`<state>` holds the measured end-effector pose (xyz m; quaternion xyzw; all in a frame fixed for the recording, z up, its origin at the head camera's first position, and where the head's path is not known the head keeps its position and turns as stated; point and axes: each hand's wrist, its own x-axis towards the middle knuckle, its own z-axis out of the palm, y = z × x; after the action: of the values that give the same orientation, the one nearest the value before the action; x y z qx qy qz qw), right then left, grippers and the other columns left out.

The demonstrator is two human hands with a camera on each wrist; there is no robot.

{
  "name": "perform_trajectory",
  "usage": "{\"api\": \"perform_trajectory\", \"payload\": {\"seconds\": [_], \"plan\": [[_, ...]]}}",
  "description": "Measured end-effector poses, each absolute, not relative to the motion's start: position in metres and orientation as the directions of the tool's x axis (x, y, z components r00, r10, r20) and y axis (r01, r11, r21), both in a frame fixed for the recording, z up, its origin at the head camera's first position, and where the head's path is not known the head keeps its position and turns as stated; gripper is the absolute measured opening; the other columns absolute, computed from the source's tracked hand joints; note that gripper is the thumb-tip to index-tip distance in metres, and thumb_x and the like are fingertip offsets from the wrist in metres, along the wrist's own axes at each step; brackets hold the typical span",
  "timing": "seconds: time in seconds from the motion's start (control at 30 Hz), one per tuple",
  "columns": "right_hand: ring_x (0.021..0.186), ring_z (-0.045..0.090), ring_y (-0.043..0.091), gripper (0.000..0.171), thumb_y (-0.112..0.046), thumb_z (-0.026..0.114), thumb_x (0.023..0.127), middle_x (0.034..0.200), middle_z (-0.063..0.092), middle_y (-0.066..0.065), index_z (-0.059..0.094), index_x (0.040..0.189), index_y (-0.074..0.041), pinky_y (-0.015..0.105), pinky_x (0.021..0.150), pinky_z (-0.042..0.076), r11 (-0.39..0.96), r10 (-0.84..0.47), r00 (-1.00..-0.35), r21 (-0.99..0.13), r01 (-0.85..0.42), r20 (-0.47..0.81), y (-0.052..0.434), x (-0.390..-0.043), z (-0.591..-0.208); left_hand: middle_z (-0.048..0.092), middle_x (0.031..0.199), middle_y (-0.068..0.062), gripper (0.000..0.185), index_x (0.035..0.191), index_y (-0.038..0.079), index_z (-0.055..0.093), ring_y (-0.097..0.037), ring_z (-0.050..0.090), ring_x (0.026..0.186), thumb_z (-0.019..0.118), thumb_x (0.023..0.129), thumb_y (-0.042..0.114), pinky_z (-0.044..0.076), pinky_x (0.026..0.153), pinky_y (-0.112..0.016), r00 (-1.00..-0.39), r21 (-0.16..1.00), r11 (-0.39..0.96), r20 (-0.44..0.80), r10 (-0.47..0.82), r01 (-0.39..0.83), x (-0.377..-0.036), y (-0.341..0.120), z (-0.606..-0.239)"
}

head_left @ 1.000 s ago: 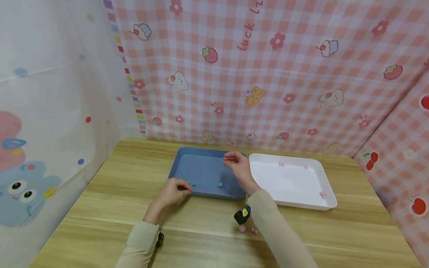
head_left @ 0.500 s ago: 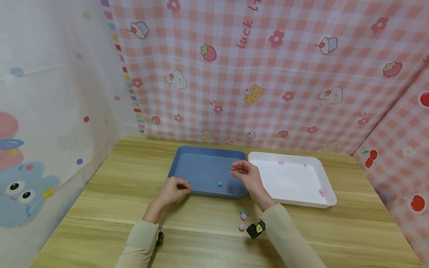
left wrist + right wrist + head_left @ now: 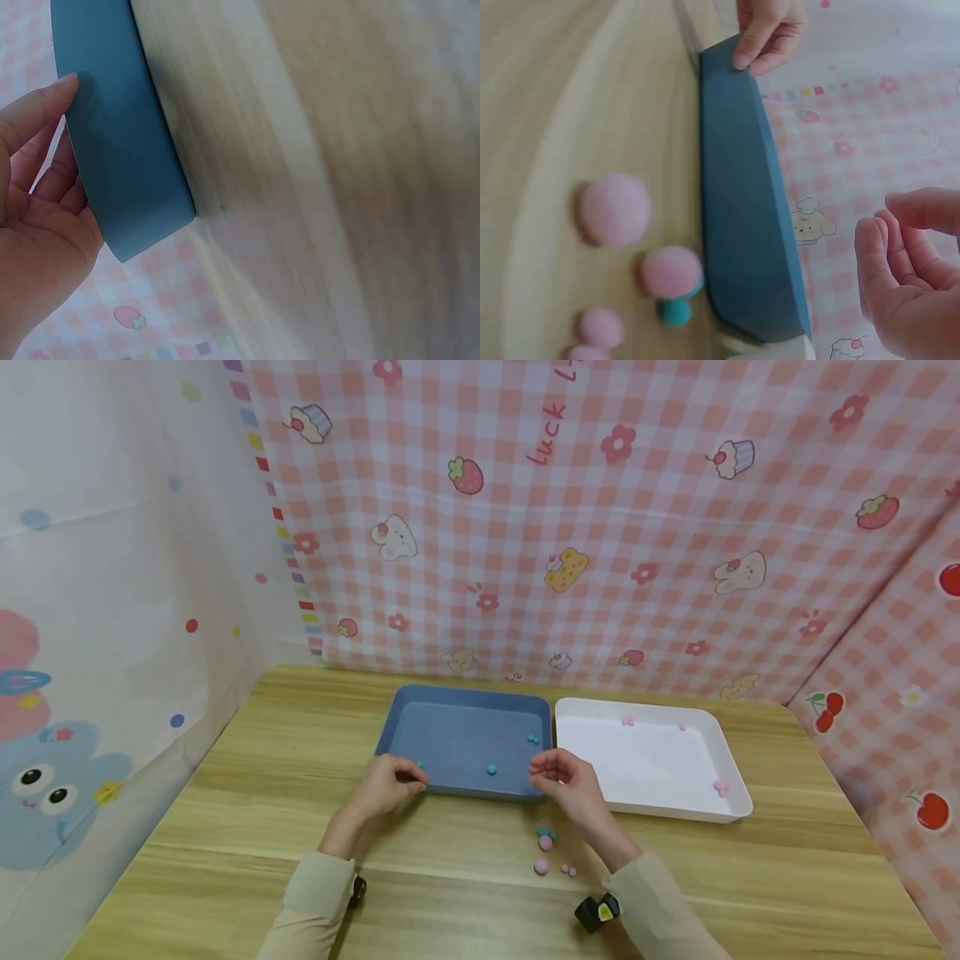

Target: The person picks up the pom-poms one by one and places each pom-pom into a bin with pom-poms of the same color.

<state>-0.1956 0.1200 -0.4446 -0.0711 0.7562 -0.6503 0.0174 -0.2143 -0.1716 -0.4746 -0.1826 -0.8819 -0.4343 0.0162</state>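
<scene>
A: Left hand (image 3: 385,789)?
B: Pinching the blue tray (image 3: 450,739) near its near left corner; thumb against the outer face, fingers curled over to the inner side.

A: Right hand (image 3: 572,787)?
B: Grasping nothing. Fingers loosely bent, thumb tip clear of the fingertips. In the head view, at the near right corner of the same tray; contact with the rim, cannot tell.

A: Inside that tray?
B: Pair of small teal balls (image 3: 536,741) toward the right wall. Larger teal ball (image 3: 492,769) along the near side. Another bit of teal (image 3: 420,766) beside the left fingers, mostly hidden.

A: On the desk (image 3: 442,885)?
B: Two teal balls (image 3: 552,836) off the tray's near right corner. Upper pink ball (image 3: 545,843) right by them, touching or not unclear. Lower pink ball (image 3: 541,867) nearer the person; small pink pair (image 3: 572,872) to its right.

A: White tray (image 3: 645,768)?
B: Just right of the blue one. Inside: pink cluster (image 3: 627,721) by the far wall, small pink ball (image 3: 682,727) toward the far right corner, pink clump (image 3: 721,788) by the right wall.

A: Surroundings?
B: Pink-checked cloth (image 3: 600,527) behind; pale sleeves (image 3: 660,910) on both arms.
</scene>
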Motion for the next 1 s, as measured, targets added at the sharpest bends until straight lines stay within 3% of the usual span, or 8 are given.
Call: {"api": "perform_trajectory", "payload": {"seconds": [0.53, 1.0], "plan": [[0.082, 0.059, 0.015, 0.018, 0.011, 0.063, 0.081, 0.095, 0.064, 0.020, 0.060, 0.098, 0.008, 0.020, 0.077, 0.048, 0.188, -0.150, -0.989, -0.982, -0.015, -0.014, 0.136, -0.172, -0.463, 0.069, 0.077, -0.011, 0.006, 0.076, 0.000, 0.072, -0.023, 0.063, 0.076, 0.070, 0.076, -0.006, 0.051, 0.068, -0.026, -0.928, 0.758, 0.550, 0.204, 0.311, 0.351, -0.213, -0.171, -0.474], [0.082, 0.059, 0.019, 0.017, 0.013, 0.060, 0.082, 0.093, 0.063, 0.021, 0.059, 0.099, 0.010, 0.021, 0.074, 0.048, 0.209, -0.195, -0.979, -0.978, 0.013, -0.054, 0.144, -0.165, -0.480, 0.069, 0.079, -0.009, 0.006, 0.078, 0.001, 0.073, -0.022, 0.063, 0.077, 0.070, 0.078, -0.005, 0.051, 0.070, -0.028, -0.940, 0.765, 0.564, 0.164, 0.298, 0.312, -0.213, -0.171, -0.473]]}}
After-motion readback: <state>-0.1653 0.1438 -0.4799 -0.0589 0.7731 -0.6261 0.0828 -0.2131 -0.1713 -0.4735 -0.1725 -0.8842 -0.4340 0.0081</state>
